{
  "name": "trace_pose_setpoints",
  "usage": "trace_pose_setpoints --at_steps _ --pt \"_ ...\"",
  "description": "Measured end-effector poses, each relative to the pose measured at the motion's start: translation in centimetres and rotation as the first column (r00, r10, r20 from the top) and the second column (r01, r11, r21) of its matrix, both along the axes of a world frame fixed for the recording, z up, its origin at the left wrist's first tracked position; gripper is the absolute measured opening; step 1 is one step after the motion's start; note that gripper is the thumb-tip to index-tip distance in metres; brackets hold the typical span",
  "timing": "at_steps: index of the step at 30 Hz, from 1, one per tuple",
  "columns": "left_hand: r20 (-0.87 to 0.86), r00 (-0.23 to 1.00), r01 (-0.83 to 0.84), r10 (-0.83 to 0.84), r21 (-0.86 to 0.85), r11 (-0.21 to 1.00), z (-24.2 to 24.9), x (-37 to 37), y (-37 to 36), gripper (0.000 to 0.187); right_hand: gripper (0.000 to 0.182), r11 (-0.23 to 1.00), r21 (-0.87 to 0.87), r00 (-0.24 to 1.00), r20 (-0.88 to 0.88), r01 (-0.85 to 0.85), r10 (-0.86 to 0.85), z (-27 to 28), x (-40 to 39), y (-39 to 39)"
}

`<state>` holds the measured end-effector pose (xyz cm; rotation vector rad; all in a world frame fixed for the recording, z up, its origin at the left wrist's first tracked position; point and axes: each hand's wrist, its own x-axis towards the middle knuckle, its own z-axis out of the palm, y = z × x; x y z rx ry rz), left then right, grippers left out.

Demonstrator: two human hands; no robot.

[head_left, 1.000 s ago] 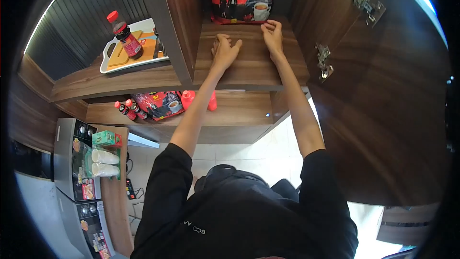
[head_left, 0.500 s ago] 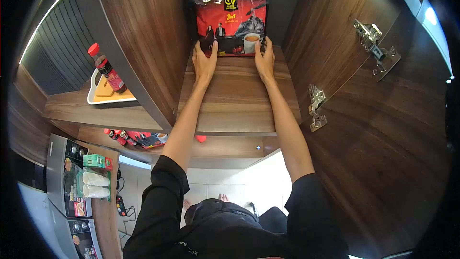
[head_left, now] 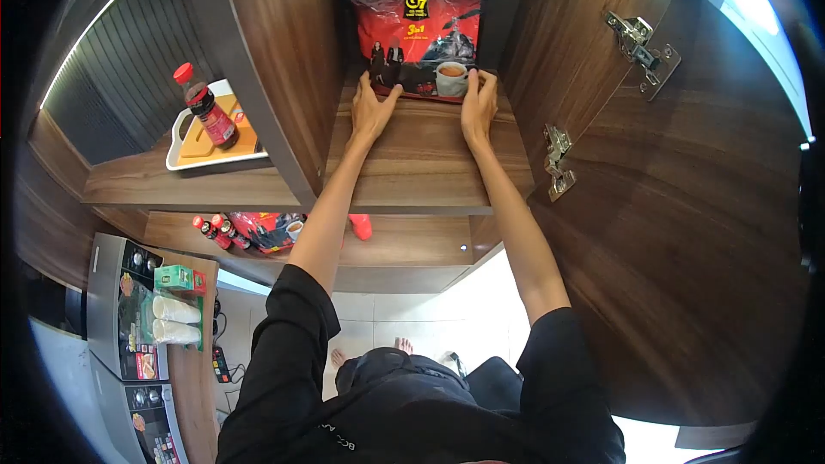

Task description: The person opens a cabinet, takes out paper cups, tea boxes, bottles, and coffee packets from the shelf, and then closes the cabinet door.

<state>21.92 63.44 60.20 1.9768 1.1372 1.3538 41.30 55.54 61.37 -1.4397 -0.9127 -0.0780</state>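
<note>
At twelve o'clock, a red bag [head_left: 418,33] took centre stage!

Up on the cabinet shelf [head_left: 421,167] it was, G7 lettering facing out, upright, with two hands right at its base. The left hand [head_left: 372,116] had reached the bag's seven o'clock corner, its grip spread, thumb well away from the fingers. Over at the bag's five o'clock corner was the right hand [head_left: 479,112], thumb near the printed cup, fingers bent alongside; whether that grip pinched any plastic, you couldn't tell.

Out at three o'clock, the wooden door [head_left: 687,232] hung wide open on its metal hinges [head_left: 632,39]. Round at ten, a red-capped bottle [head_left: 212,113] was there with a white tray [head_left: 174,150] and an orange board [head_left: 245,133]. At nine, two small bottles [head_left: 215,236] sat beside a second red bag [head_left: 265,230] on the lower shelf [head_left: 421,241]. And at eight, white cups [head_left: 176,332] showed next to a green box [head_left: 174,277] by the brown worktop [head_left: 189,399].
</note>
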Motion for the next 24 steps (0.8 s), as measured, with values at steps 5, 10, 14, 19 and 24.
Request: trace_pose_setpoints --at_steps 5,10,14,19,24 --pt "0.124 0.992 -0.022 0.027 -0.044 0.999 1.5 -1.2 -2.3 0.085 0.054 0.964 0.265 0.999 0.031 0.002 -0.011 5.1 1.9 0.9" --pt "0.350 0.933 0.071 -0.084 0.051 0.996 7.1 -0.7 -0.7 0.078 0.057 0.936 0.148 0.942 -0.057 -0.318 0.329 8.8 3.2 1.8" --pt "0.297 0.952 0.053 -0.076 0.084 0.995 8.0 -0.6 -2.4 0.061 0.044 0.959 0.061 0.961 0.003 -0.275 0.276 7.0 0.6 -1.5" --pt "0.317 0.947 0.015 -0.059 0.139 0.990 7.4 -1.6 -5.5 0.046 0.038 0.955 0.232 0.980 0.125 -0.183 0.157 5.2 0.4 -2.3" --pt "0.230 0.949 0.166 -0.215 0.215 0.963 6.6 -4.1 -9.6 0.041 0.036 0.974 0.210 0.997 0.031 -0.081 0.076 6.0 -1.6 -5.9"
